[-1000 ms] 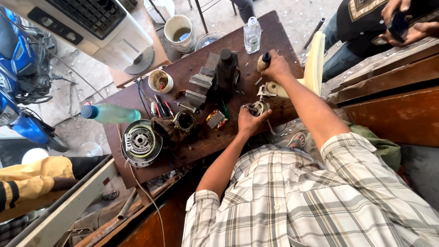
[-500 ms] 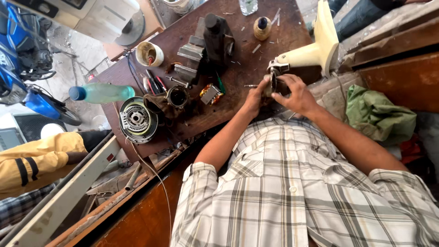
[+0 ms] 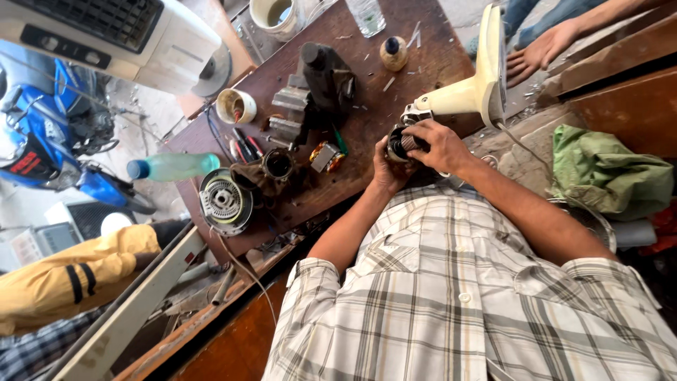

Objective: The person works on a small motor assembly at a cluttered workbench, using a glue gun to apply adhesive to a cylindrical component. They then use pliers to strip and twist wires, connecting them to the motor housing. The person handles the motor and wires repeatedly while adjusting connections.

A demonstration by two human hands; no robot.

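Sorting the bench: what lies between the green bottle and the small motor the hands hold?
In the head view, a round cup-shaped part and a copper-wound coil lie between them.

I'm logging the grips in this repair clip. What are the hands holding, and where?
Both hands, left hand and right hand, grip the motor at the end of the cream fan body.

The dark brown wooden workbench top [image 3: 423, 77] is matt, scuffed and strewn with pale chips. The cream plastic fan housing [image 3: 479, 85] is smooth with a dull sheen. The small cylindrical motor part [image 3: 403, 146], gripped between the left hand [image 3: 386, 169] and the right hand [image 3: 441, 144], shows dark ribbed metal. The round grey metal motor casing [image 3: 224, 201] is dull and grimy. The translucent green plastic bottle [image 3: 176, 166] is glossy. The crumpled green cloth [image 3: 606, 173] is matt.
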